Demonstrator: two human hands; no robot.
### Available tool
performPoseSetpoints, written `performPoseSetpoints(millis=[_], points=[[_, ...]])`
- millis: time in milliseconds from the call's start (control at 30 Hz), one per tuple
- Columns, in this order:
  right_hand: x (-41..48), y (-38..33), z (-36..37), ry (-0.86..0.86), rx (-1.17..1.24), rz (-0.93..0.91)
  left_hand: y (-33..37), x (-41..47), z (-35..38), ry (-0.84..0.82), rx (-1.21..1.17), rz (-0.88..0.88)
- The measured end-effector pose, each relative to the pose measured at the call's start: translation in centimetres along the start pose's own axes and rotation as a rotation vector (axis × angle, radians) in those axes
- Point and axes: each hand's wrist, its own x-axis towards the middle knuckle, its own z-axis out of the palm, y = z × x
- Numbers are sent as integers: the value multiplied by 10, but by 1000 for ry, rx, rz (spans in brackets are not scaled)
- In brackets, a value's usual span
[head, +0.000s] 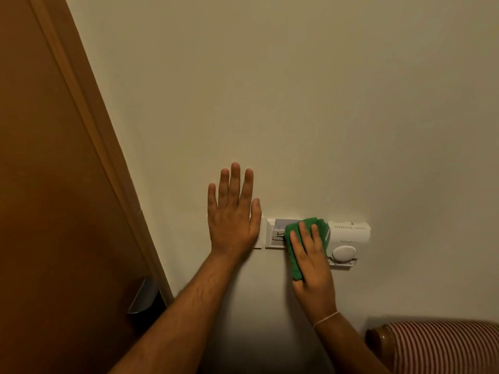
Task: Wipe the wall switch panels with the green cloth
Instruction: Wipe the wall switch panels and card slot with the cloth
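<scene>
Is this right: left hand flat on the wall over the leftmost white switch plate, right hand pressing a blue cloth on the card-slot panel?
Almost. The head view shows the folded cloth under the right hand is green, not blue. The rest holds: left hand flat over the leftmost white switch plate, cloth on the card-slot panel.

The left hand [233, 222] hides most of one switch panel [258, 240]; the green cloth [294, 255] covers part of another [275, 234].

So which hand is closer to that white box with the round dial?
Right. The right hand, pressing the green cloth, sits just beside the white thermostat; the left hand lies flat over the far-left switch plate.
</scene>
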Motion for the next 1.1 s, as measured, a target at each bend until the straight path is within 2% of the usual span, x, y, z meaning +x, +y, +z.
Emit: performPoseSetpoints(millis=[400, 600, 833, 1100], points=[[-40, 15, 32, 40, -51, 29, -6, -1, 15, 66, -21, 50], [-12, 7, 30, 172, 21, 23, -6, -2, 13, 83, -63, 57], [-42, 14, 41, 77, -19, 71, -6, -2, 12, 82, -60, 48], [-13, 6, 38, 207, 40, 101, -5, -1, 10, 70, -49, 40]])
